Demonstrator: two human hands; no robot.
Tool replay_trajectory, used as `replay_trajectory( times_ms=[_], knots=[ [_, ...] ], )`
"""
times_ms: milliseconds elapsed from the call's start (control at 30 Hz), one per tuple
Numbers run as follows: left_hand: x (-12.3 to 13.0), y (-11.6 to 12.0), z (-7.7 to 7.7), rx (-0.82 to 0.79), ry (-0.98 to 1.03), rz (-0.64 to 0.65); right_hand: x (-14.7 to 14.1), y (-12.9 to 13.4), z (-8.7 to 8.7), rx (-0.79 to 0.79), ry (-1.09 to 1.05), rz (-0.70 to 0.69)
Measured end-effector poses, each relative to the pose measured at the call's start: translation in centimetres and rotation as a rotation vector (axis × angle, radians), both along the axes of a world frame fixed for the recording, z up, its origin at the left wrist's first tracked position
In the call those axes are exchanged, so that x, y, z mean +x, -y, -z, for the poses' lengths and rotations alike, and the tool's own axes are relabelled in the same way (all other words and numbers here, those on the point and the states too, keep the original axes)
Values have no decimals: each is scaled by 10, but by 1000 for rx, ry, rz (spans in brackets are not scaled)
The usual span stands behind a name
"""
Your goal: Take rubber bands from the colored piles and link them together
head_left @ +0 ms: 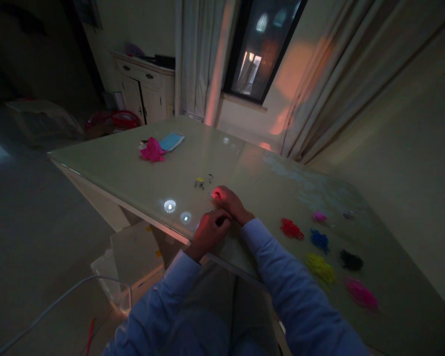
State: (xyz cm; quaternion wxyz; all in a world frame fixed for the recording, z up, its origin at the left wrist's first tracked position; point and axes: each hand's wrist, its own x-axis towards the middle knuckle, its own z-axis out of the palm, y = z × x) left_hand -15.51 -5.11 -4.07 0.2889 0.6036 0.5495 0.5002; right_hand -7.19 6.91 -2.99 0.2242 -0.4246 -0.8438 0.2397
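Note:
My left hand [210,230] is curled closed just above the table's near edge, its fingers bent inward. Slightly farther out, my right hand [227,201] is closed in a pinch, and a reddish glow lies on its fingertips. The hands are close together, the right wrist beside the left fingers. Whatever they hold is too small and dim to make out. Just beyond the fingers, some small black loops [201,186] and a small yellow piece [200,179] lie on the table [241,168].
To the right lie piles of thin strands or bands: red [291,229], blue [319,240], yellow [321,269], black [351,260] and pink [361,293]. A bright pink crumpled item [153,150] and a blue face mask [171,141] lie at the far left. A box [135,252] stands below the edge.

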Motion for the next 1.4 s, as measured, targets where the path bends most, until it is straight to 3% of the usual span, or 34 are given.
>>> replay_trajectory(
  times_ms=[200, 400, 500, 767, 1167, 1400],
  knots=[
    [-1, -1, 0, 4, 61, -3, 27, 15, -10, -69, -223, 120],
    [-3, -5, 1, -52, 132, -43, 63, 44, -28, -395, -685, 249],
    [-4, -5, 1, -61, 141, -61, 77, 62, -38, -462, -803, 284],
    [-4, -3, -1, -73, 132, -86, 107, 99, -46, -419, -959, 362],
    [-8, 0, -4, -108, 45, -92, 147, 130, -44, -274, -1186, 497],
    [-3, 2, -16, -157, 10, -128, 166, 145, -58, -387, -1487, 511]
  ],
)
